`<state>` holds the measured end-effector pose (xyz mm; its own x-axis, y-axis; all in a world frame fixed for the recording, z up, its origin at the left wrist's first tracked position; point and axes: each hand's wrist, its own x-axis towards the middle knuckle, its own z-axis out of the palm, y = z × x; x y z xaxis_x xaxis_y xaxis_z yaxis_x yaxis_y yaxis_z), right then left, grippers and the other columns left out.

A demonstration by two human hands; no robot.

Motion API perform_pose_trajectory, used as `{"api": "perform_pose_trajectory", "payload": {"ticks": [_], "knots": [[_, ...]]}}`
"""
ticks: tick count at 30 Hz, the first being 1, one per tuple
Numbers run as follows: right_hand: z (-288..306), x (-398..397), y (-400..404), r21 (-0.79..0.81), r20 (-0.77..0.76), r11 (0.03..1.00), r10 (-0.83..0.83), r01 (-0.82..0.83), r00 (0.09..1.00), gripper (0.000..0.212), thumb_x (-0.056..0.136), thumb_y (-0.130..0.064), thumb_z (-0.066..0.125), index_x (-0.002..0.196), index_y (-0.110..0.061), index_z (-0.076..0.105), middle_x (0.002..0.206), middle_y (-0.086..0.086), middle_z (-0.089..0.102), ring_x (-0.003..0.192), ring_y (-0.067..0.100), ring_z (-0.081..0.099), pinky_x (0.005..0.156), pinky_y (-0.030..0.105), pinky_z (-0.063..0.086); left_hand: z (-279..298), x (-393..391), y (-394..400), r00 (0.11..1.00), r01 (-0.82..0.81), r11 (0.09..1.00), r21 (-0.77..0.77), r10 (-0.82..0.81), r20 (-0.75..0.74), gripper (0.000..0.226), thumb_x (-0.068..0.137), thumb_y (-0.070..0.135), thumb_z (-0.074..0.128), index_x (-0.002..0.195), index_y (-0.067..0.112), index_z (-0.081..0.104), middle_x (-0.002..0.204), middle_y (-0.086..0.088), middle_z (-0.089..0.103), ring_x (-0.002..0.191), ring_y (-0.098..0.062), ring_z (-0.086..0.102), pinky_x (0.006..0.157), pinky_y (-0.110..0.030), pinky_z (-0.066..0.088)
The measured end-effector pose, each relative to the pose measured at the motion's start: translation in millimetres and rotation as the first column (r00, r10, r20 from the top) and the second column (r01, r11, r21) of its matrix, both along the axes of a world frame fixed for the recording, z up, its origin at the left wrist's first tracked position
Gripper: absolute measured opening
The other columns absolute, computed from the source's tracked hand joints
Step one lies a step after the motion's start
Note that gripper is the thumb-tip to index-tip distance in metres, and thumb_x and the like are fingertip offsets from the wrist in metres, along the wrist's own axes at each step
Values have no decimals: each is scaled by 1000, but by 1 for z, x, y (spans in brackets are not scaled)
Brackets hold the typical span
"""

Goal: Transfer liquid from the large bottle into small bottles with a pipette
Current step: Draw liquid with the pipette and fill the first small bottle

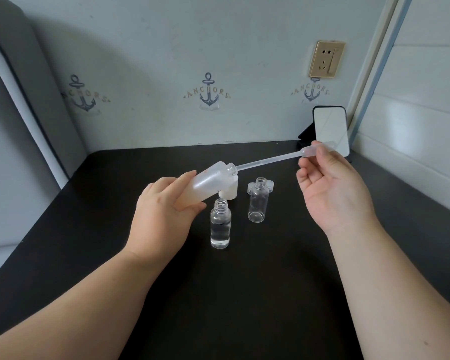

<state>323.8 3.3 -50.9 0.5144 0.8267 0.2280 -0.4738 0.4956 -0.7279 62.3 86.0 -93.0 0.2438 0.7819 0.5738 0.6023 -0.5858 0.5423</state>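
The left hand [164, 211] is wrapped around the big bottle [208, 184], holding it tipped above the black table [244, 294], its open mouth pointing up and right. The right hand [333, 188] pinches the bulb of the pipette [270, 159]. The long tube slants down-left, its tip inside the bottle's mouth. Two small bottles, one nearly full [220, 224], one empty [257, 200], stand open below.

The left hand [164, 211] grips a frosted large bottle [208, 184], tilted with its open neck pointing right. The right hand [330, 188] pinches the bulb of a pipette [270, 160] whose tip enters that neck. On the black table [244, 294] stand a part-filled small bottle [220, 224] and, farther right, an empty small bottle [257, 201].
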Motion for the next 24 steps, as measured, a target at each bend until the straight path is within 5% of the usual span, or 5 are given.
{"api": "perform_pose_trajectory", "payload": {"ticks": [8,11,17,21,24], "knots": [[3,7,-2,23,-247,998,-56,64,967,7,95,-13,67,95,-7,71,83,1,72,73,13,69,69,24,55,2,-4,2,996,1,995,-98,8,92,50,87,34,74,133,43,57,102,20,58,96,0,50,79,-14,36],[4,8,-3,18,-293,997,-62,71,954,11,94,-13,68,88,-7,75,82,2,71,72,14,67,67,24,54,3,-5,2,991,16,993,-121,0,136,36,87,39,72,119,48,57,94,22,60,95,6,52,72,-18,39],[4,8,-2,3,-239,997,-70,73,968,6,94,-11,65,91,-7,67,76,1,68,64,12,61,63,23,50,3,-4,3,972,36,973,-229,19,234,25,88,47,71,98,56,50,98,38,57,89,13,57,64,-19,43],[4,8,-1,-6,-209,998,-61,61,976,8,94,-11,64,89,-7,67,74,1,66,63,13,59,62,23,49,1,-3,4,965,23,963,-268,49,257,35,89,47,72,109,51,44,90,33,60,87,27,52,64,-11,39],[4,7,-1,-3,-177,999,-50,50,983,10,94,-11,63,85,-8,67,74,1,65,63,13,57,62,23,48,1,-4,5,966,10,958,-288,65,249,39,89,48,72,114,47,42,92,32,55,84,20,57,66,-10,38]]}}
